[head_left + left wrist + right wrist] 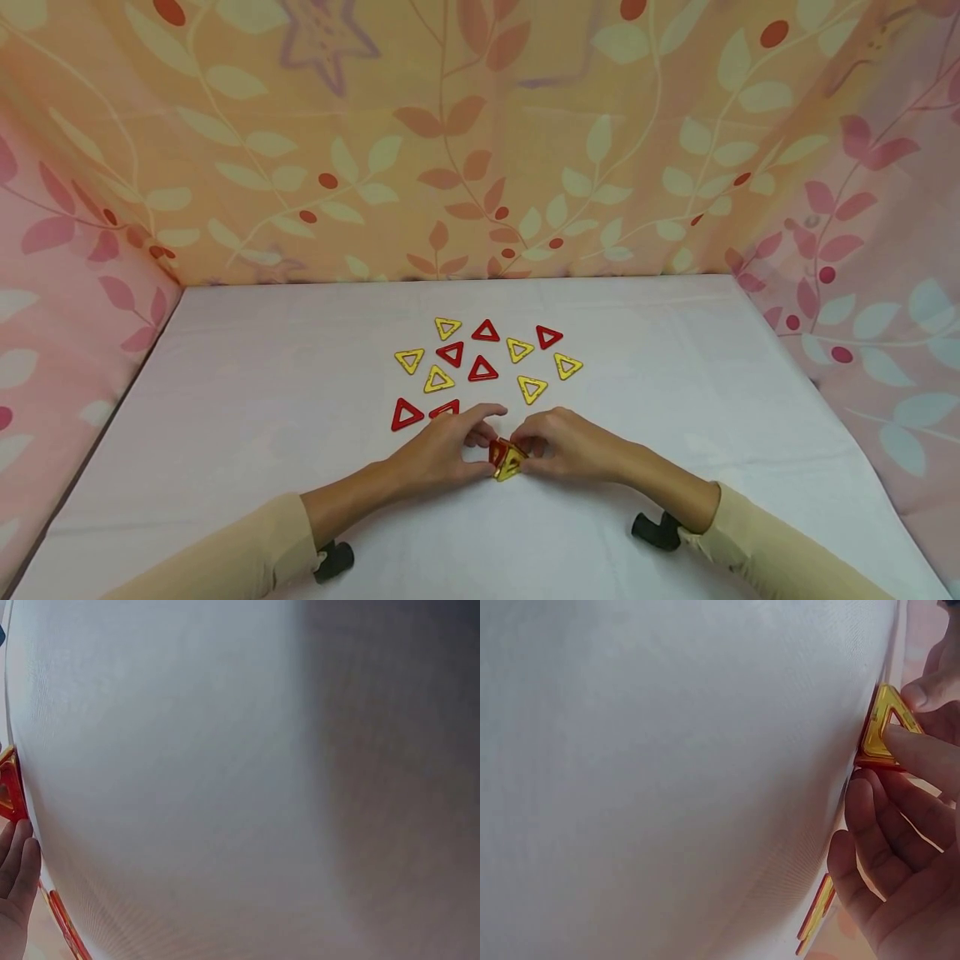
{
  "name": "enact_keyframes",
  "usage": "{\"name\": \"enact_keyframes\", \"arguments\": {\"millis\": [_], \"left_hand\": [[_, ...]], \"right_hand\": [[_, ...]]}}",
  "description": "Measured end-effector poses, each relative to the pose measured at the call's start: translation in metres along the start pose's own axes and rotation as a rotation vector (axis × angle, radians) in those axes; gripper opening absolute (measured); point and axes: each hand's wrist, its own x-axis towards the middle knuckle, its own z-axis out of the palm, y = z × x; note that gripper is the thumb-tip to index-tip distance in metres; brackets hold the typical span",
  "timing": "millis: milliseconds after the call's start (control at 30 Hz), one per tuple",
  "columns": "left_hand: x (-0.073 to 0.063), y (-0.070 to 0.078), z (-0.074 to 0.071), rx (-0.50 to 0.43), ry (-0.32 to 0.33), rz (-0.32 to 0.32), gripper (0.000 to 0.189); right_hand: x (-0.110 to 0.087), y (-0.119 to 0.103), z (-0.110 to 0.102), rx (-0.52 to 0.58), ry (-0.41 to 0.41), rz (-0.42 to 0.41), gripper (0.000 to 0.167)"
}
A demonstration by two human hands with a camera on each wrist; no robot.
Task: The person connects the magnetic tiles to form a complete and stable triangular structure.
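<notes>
A small pyramid-like shape of red and yellow triangular magnetic tiles [510, 464] stands on the white tabletop between both hands. The left hand [441, 447] holds its left side, thumb low and fingers behind, the index finger stretched out above. From the other side the right hand [576, 447] grips it. In the right wrist view the right thumb presses the yellow face [875, 742], and the fingers reach round the red base. The left wrist view catches only a red face [10, 787] at its edge, beside straight left fingertips. The shape's far side is hidden.
Several loose red tiles [482, 370] and yellow tiles [532, 390] lie flat beyond the hands. One red tile [445, 408] is partly covered by the left hand. A floral curtain [480, 167] hangs behind the table and along both sides.
</notes>
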Motion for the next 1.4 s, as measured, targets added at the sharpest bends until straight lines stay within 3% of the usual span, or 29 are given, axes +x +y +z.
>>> {"name": "enact_keyframes", "arguments": {"millis": [1400], "left_hand": [[-0.0037,0.0013,-0.004,0.01,-0.024,-0.011,0.065]], "right_hand": [[-0.0006,-0.0047,-0.0008,0.007,-0.016,-0.008,0.025]]}}
